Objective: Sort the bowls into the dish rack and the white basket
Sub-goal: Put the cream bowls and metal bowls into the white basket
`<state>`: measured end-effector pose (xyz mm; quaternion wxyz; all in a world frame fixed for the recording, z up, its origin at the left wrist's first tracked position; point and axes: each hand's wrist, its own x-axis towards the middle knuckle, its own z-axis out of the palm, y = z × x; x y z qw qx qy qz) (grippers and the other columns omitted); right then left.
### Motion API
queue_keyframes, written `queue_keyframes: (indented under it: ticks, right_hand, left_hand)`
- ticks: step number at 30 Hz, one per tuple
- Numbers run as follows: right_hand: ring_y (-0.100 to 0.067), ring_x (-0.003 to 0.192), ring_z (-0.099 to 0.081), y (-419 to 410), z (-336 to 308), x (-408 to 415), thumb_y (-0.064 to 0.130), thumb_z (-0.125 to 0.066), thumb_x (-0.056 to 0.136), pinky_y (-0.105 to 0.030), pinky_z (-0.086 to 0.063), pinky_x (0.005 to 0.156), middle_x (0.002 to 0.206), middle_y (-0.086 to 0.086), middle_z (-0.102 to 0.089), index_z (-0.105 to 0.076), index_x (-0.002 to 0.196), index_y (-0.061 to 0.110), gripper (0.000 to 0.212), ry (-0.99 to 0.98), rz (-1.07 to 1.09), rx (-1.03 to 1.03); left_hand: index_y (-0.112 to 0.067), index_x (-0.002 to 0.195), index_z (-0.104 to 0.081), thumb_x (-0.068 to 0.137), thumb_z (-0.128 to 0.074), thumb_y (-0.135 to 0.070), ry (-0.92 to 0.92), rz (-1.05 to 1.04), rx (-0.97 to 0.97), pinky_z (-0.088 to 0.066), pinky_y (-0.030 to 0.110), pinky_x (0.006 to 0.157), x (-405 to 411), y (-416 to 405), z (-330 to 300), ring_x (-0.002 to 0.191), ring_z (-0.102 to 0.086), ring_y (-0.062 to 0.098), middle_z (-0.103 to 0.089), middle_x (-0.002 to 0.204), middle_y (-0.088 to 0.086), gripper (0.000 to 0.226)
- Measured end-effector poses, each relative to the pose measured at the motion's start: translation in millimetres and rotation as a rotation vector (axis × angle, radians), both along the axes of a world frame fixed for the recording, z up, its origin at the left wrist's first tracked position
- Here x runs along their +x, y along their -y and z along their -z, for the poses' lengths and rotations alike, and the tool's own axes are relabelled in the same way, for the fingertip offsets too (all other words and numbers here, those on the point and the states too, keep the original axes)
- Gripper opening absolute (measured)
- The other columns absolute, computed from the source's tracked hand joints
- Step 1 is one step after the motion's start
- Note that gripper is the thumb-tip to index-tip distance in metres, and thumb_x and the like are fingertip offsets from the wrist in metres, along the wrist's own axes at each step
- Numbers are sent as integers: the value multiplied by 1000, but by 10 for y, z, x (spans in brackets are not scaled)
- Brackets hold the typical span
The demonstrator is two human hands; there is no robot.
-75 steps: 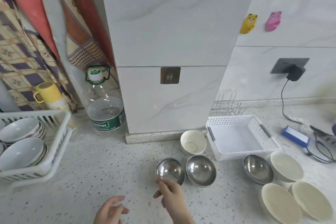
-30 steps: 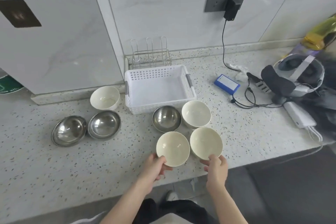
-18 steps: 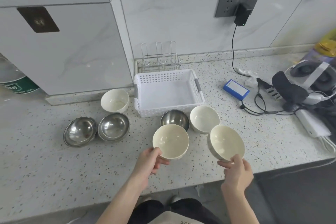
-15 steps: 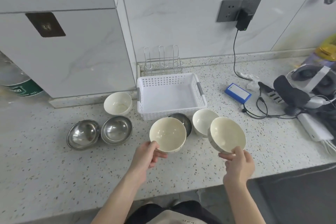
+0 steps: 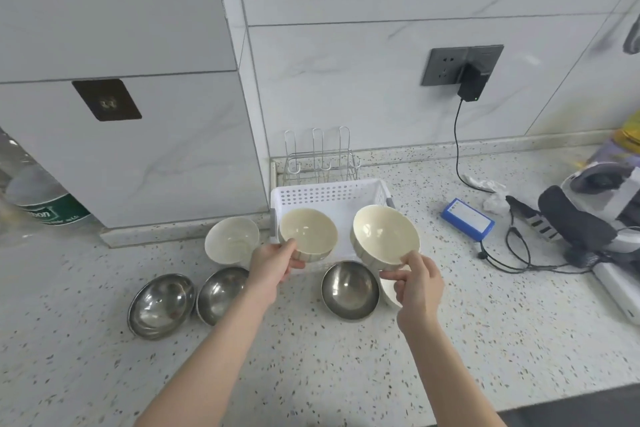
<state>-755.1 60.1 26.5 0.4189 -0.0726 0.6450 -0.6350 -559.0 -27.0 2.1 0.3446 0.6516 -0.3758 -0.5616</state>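
Now that both cream bowls are off the counter (image 5: pixel 450 340), my left hand (image 5: pixel 273 262) grips 1 bowl (image 5: pixel 308 234) and my right hand (image 5: pixel 417 282) pinches another (image 5: pixel 384 236) above the white basket (image 5: pixel 329 194), ready to drop in.

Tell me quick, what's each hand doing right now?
Left hand: grips a cream bowl by its rim, over the white basket.
Right hand: pinches another cream bowl by its rim.

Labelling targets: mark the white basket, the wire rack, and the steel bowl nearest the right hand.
white basket (image 5: pixel 329 192), head view, perforated back wall
wire rack (image 5: pixel 320 158), head view, upright prongs
steel bowl (image 5: pixel 348 289), head view, inner bottom
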Motion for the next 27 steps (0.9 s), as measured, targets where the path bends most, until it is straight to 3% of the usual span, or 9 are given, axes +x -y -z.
queue_keyframes:
  ticks: [3, 6, 10, 14, 20, 24, 27]
  right_hand:
    - [-2, 30, -39, 194, -31, -43, 16, -54, 83, -12, -30, 33, 63, -23, -69, -60, 105, 6, 24, -69, -48, 43]
    - [1, 34, -47, 361, 1, -73, 18, -54, 85, -12, -36, 36, 74, -22, -72, -59, 110, 8, 28, -98, -83, 53]
    - [-6, 44, -57, 598, 90, -102, 16, -55, 84, -25, -37, 49, 64, -17, -68, -61, 106, 7, 24, -76, -89, 46]
    - [-16, 53, -65, 866, 182, -114, 13, -58, 82, -25, -36, 50, 54, -8, -67, -64, 103, 7, 23, -71, -110, 56]
    - [-3, 44, -59, 1178, 298, -22, 19, -58, 81, -24, -39, 50, 60, -12, -71, -67, 97, 16, 19, -140, -228, 95]
    - [-10, 53, -66, 1304, 394, 50, 21, -55, 80, -29, -39, 58, 59, -10, -71, -68, 95, 15, 20, -193, -276, 101]
    - [-14, 57, -69, 1373, 429, 105, 26, -53, 74, -30, -39, 56, 59, -8, -70, -71, 86, 18, 23, -227, -311, 82]
  left_hand:
    - [-2, 79, -66, 88, -61, -19, 29, -35, 24, -27, 21, 37, -63, 233, 23, 47, -47, 14, -72, 63, 13, 19]
    - [2, 84, -67, 91, -57, -17, 51, -39, 60, -22, 18, 32, -135, 408, 78, 35, -31, 8, -73, 71, 17, 22]
    - [3, 81, -65, 90, -55, -10, 64, -21, 89, -20, 15, 31, -149, 535, 198, 28, -31, 5, -72, 71, 17, 19]
    - [1, 89, -65, 87, -58, -9, 119, 1, 86, -28, 18, 35, -129, 627, 336, 39, -43, 9, -74, 73, 15, 12]
    - [-15, 132, -46, 87, -60, -13, 173, 55, 52, -38, 19, 38, -142, 759, 409, 45, -60, 6, -75, 82, 12, 47]
    - [-24, 135, -37, 91, -54, -12, 181, 87, 41, -38, 21, 41, -157, 825, 406, 60, -70, 18, -74, 84, 11, 49]
    - [-27, 132, -37, 92, -52, -12, 220, 122, 28, -38, 20, 40, -166, 817, 408, 57, -70, 12, -73, 87, 7, 45]
